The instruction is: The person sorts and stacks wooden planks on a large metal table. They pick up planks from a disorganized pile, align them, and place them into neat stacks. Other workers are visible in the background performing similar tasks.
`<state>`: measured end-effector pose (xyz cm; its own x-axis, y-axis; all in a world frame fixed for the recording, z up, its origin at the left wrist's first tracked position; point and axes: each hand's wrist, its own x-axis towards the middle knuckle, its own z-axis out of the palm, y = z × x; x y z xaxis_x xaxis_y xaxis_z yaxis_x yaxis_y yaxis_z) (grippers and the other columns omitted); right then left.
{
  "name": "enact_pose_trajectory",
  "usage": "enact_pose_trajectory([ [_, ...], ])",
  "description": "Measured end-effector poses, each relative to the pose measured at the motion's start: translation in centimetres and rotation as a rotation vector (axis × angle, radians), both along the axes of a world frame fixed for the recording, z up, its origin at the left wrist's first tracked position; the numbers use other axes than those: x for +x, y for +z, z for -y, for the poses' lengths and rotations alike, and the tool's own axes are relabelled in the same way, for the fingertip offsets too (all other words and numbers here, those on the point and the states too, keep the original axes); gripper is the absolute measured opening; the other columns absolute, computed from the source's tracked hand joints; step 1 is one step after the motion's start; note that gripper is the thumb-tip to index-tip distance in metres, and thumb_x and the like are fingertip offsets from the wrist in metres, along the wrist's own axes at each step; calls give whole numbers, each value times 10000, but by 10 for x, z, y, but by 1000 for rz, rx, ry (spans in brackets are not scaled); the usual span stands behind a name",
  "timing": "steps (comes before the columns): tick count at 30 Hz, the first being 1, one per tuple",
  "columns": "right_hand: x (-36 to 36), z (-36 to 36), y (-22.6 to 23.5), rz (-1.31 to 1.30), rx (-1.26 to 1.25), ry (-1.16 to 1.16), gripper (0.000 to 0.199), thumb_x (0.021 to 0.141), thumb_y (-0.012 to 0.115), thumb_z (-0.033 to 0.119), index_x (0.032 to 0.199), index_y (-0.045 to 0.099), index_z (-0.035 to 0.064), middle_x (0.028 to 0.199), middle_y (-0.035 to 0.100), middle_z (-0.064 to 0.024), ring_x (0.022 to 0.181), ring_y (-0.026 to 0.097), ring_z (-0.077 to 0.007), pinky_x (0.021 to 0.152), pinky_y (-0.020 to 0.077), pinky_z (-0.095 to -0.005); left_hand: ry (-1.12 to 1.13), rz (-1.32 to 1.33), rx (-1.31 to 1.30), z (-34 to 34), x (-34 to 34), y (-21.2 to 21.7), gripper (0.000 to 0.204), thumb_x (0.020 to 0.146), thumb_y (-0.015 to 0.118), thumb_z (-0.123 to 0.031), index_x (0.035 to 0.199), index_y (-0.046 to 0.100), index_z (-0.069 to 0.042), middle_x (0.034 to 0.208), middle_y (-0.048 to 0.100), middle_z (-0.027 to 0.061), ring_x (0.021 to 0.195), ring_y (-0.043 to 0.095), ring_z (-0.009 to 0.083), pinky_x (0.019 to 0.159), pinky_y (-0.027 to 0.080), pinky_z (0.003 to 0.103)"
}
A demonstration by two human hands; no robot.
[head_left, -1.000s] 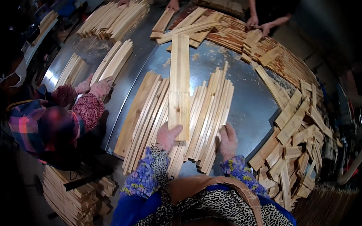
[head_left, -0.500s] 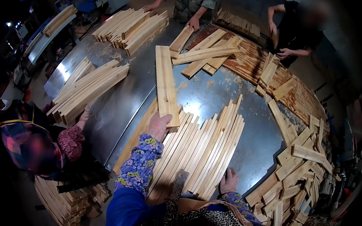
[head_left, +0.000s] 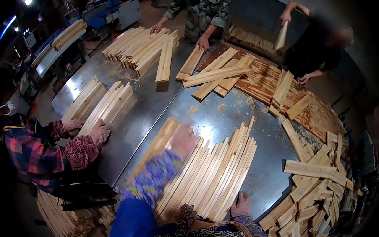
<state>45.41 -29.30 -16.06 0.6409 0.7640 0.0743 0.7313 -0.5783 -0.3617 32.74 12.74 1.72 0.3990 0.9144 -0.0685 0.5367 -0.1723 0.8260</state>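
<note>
Wooden slats point(head_left: 210, 178), pale and narrow, are laid side by side in a fanned row on a large shiny metal table point(head_left: 261, 157), directly in front of the person wearing the camera. No container is seen; every slat lies loose on the tabletop or in open stacks. The left hand point(head_left: 183, 141) is stretched out over the upper left part of the row, above a thicker board at its edge, but it is smeared by motion blur, so it cannot be told whether its fingers are spread or curled, or whether anything is gripped. The right hand point(head_left: 240, 204) is laid flat on the near ends of the slats at the table's lower edge, its fingers loosely extended and pressed on the wood, with nothing clasped. To the left, a person in a plaid jacket is seen with gloved hands point(head_left: 96, 133) resting on the ends of another bundle of slats point(head_left: 106, 107). At the far side, a person in a camouflage jacket is touching further stacked slats point(head_left: 144, 47). Shorter offcuts point(head_left: 314, 176) are heaped along the right edge of the table.
</note>
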Motion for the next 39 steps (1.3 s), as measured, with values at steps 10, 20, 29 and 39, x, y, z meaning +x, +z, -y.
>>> enact_pose_trajectory([
  [10, 5, -8, 16, -48, -138, 57, 705, 916, 714, 460, 1506, 555, 108, 1503, 592, -210, 1178, 625, -468, 1016, 526, -538, -1102, -453, 967, 297, -22, -158, 670, 799, 799, -411, 1367, 650, -88, 1432, 571, 146, 1408, 475, 374, 1280, 275, 597],
  [20, 6, 4, -10, -19, 4, -7, 649, 930, 723, 438, 1476, 594, 111, 1486, 603, -209, 1211, 622, -460, 1042, 516, -534, -1035, -162, 580, 285, -16, -81, 510, 775, 754, -397, 1208, 711, -131, 1360, 570, 109, 1334, 486, 343, 1244, 274, 584],
  [29, 21, 2, 3, -128, -17, 50, 613, 949, 734, 388, 1474, 610, 96, 1469, 623, -197, 1252, 617, -446, 1080, 514, -512, -1002, -200, 596, 294, -12, -67, 279, 847, 720, -354, 895, 789, -88, 1438, 632, 202, 1404, 503, 403, 1259, 285, 619],
  [39, 228, -53, 15, -1181, 888, -960, 797, 1007, 747, 416, 1558, 432, -66, 1049, 648, -133, 886, 658, -253, 784, 590, -363, -909, -271, 552, 298, -11, -47, 234, 843, 718, -314, 835, 803, -97, 1439, 620, 197, 1394, 519, 395, 1248, 316, 596],
])
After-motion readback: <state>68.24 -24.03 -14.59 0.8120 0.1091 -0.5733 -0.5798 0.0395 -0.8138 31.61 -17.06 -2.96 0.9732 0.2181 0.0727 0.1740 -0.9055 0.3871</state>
